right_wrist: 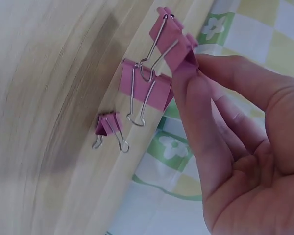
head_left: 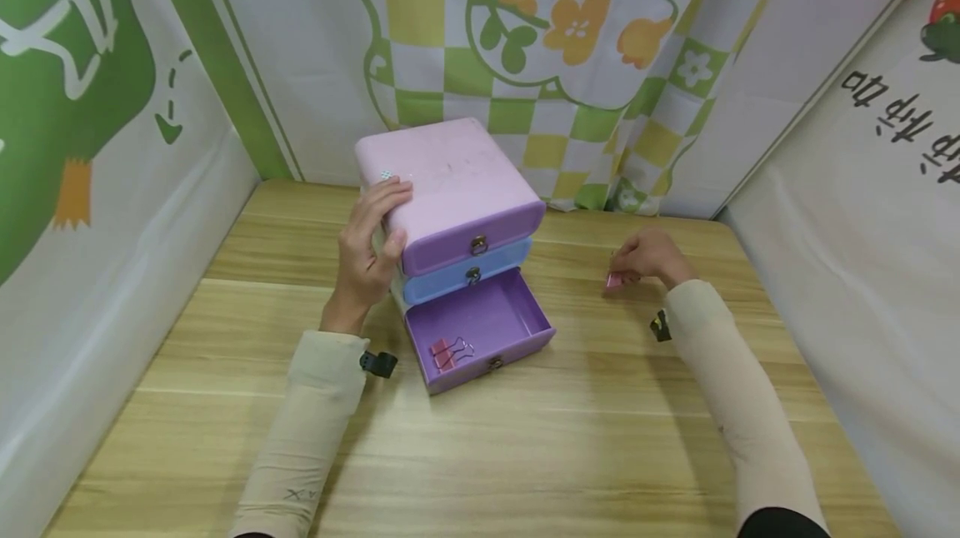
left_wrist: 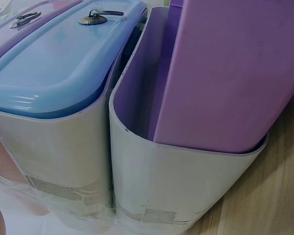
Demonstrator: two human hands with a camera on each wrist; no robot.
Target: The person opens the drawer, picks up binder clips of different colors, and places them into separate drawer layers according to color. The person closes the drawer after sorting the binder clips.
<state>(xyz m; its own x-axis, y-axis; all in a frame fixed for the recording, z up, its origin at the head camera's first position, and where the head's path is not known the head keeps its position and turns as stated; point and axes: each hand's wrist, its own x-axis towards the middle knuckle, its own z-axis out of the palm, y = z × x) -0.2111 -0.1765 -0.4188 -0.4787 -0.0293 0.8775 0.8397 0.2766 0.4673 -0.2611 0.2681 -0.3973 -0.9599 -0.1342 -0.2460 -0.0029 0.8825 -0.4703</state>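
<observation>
My left hand [head_left: 363, 251] rests against the left side of a small drawer cabinet [head_left: 450, 176], its fingers over the edge of the pink top. The cabinet's bottom purple drawer [head_left: 517, 313] is pulled out, and pink binder clips [head_left: 444, 355] with wire handles lie in its front left corner. To the right of the cabinet, my right hand [head_left: 648, 259] pinches a pink binder clip [right_wrist: 174, 41] between thumb and fingertips. Close behind it in the right wrist view is a second pink clip [right_wrist: 144, 85], and a smaller one [right_wrist: 108, 125] sits on the wooden table.
Above the pulled-out drawer, the blue drawer [head_left: 502, 267] and the top purple drawer [head_left: 517, 226] are closed, each with a metal ring pull. A checkered curtain [head_left: 465, 72] hangs behind the table [head_left: 570, 446], with printed cloth walls on both sides.
</observation>
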